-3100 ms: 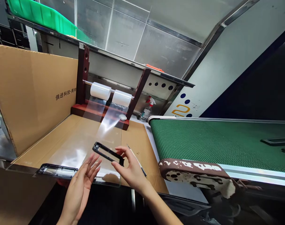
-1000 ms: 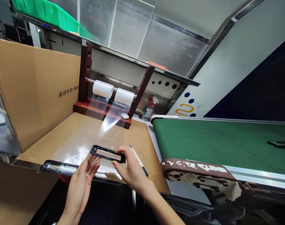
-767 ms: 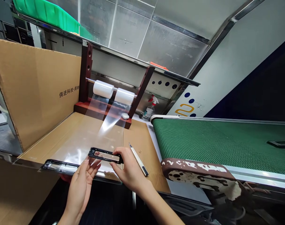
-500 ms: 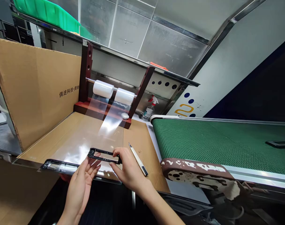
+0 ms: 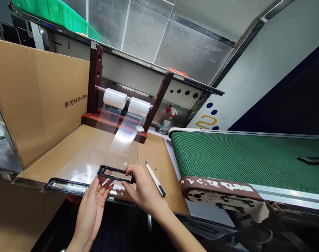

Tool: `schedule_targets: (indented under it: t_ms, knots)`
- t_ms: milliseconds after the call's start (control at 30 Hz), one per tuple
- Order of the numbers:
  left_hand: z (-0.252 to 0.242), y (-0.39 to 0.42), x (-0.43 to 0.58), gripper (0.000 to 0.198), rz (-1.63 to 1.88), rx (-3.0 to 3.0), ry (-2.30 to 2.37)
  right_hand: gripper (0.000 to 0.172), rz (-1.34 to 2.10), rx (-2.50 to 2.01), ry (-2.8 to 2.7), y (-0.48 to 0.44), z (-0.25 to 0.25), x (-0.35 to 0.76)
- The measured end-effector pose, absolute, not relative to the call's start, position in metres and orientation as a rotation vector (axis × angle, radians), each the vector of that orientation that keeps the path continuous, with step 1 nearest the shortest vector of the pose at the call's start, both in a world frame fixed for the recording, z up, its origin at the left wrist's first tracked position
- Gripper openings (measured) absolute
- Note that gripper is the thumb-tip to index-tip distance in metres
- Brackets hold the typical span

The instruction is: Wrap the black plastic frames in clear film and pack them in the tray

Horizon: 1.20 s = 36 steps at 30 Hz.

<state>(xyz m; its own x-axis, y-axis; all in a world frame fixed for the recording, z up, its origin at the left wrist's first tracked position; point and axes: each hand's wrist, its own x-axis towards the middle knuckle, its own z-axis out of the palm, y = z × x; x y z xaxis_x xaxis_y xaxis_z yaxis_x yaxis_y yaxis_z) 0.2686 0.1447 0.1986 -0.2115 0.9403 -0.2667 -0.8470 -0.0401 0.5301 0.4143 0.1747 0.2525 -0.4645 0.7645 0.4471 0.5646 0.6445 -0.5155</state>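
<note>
A slim black rectangular frame (image 5: 114, 179) with a long open slot is held up over the front of the work surface. My right hand (image 5: 142, 187) pinches its right end between thumb and fingers. My left hand (image 5: 92, 204) is palm up under the left end, its fingers apart. Some of its fingertips show through the slot; whether they touch the frame I cannot tell. Left of that hand, a second black part (image 5: 66, 186) with a clear strip in its middle lies at the surface's front edge. A white craft knife (image 5: 154, 177) lies right of my right hand.
Two rolls of clear film (image 5: 139, 106) hang on a dark red stand (image 5: 159, 101), their strips trailing forward. A cardboard panel (image 5: 41, 101) rises at left. A spray bottle (image 5: 165, 124) stands behind a green conveyor belt (image 5: 227, 157), which carries a black part (image 5: 313, 160).
Both hands and the black frame stay almost in place. The view has shifted very slightly.
</note>
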Motion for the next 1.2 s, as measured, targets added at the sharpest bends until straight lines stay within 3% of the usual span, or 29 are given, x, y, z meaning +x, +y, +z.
schedule_targets:
  t_ms: [367, 867, 1067, 1200]
  knots:
    - [0.2, 0.146, 0.266, 0.014, 1.682, 0.166, 0.72, 0.022, 0.496, -1.016, -2.097, 0.172, 0.255, 0.413]
    - [0.201, 0.144, 0.264, 0.025, 1.686, 0.188, 0.771, 0.024, 0.389, -0.974, -2.151, 0.173, 0.248, 0.41]
    - [0.201, 0.14, 0.268, 0.02, 1.667, 0.199, 0.765, 0.026, 0.456, -1.011, -2.142, 0.174, 0.247, 0.411]
    - [0.202, 0.138, 0.276, 0.031, 1.605, 0.248, 0.746, 0.025, 0.469, -1.011, -2.143, 0.175, 0.245, 0.41]
